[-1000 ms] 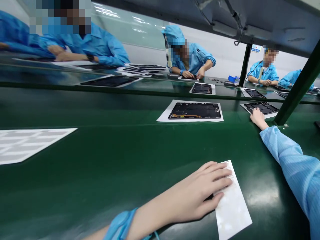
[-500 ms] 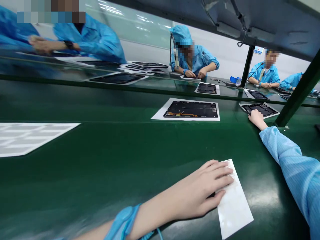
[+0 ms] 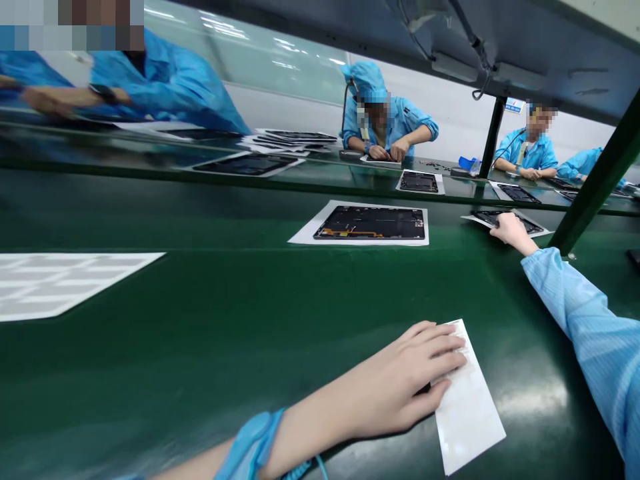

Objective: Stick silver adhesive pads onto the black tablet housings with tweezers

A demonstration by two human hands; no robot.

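My left hand [image 3: 425,370], palm down with fingers spread, lies on a white sheet [image 3: 470,423] of what looks like stickers or labels on the green surface. No grip shows in it. At the far right, my right hand [image 3: 513,231] reaches out and its fingers close on the near edge of a black tablet housing [image 3: 484,217] lying on white paper. My fingertips there are partly hidden. To the left of that hand, another tablet housing [image 3: 371,222] with an orange flex cable rests on its own white paper [image 3: 306,235].
A white sheet with grey patches [image 3: 70,283] lies at left. Across a rail, co-workers in blue sit by further housings [image 3: 420,181] and a stack of papers and panels [image 3: 290,140]. A slanted green post [image 3: 595,170] stands right, under an overhead shelf [image 3: 370,33].
The tablet housing at my right hand and the one with the orange cable have both shifted slightly left. My right hand has moved slightly left too. My left hand stays put.
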